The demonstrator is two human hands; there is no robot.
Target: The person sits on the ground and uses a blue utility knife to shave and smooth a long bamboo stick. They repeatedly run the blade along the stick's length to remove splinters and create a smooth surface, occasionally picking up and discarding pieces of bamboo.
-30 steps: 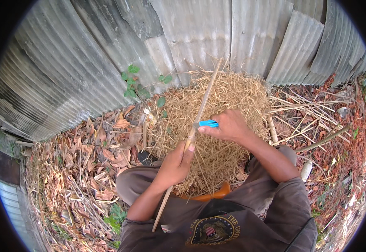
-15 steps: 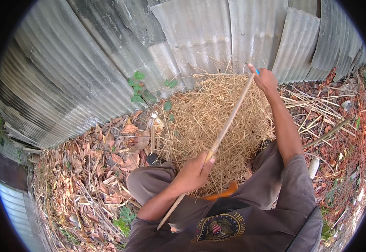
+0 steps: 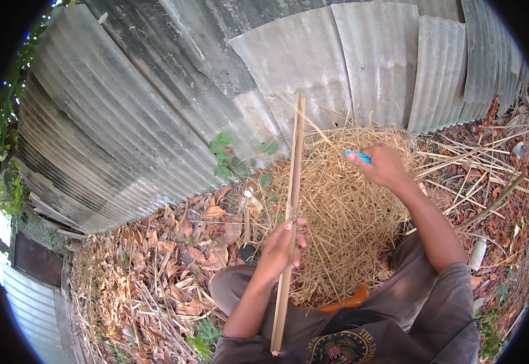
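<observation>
In my left hand (image 3: 278, 247) is a long, pale wooden strip (image 3: 294, 176), its far end reaching up toward the metal wall and its near end by my shirt. The thumb lies on the strip and the fingertips show past its right side. My right hand (image 3: 384, 167), over the straw heap, is closed around a blue-handled tool (image 3: 358, 157); its blade does not show clearly. A thin curled shaving (image 3: 319, 128) stretches between the strip's far end and the right hand. Shavings and straw-like slivers form a heap (image 3: 343, 212) in front of my crossed legs.
A corrugated metal wall (image 3: 301, 54) stands behind the heap. Dry leaves (image 3: 179, 242) cover the ground at left. Long thin sticks (image 3: 470, 158) lie at right, near a pale bottle-like object (image 3: 477, 253). An orange curved object (image 3: 349, 301) lies by my lap. A green plant (image 3: 228, 159) grows at the wall.
The wooden strip has swung from a rightward slant to nearly upright in view. My right hand has come down and nearer, away from the strip. A thin shaving now shows between them.
</observation>
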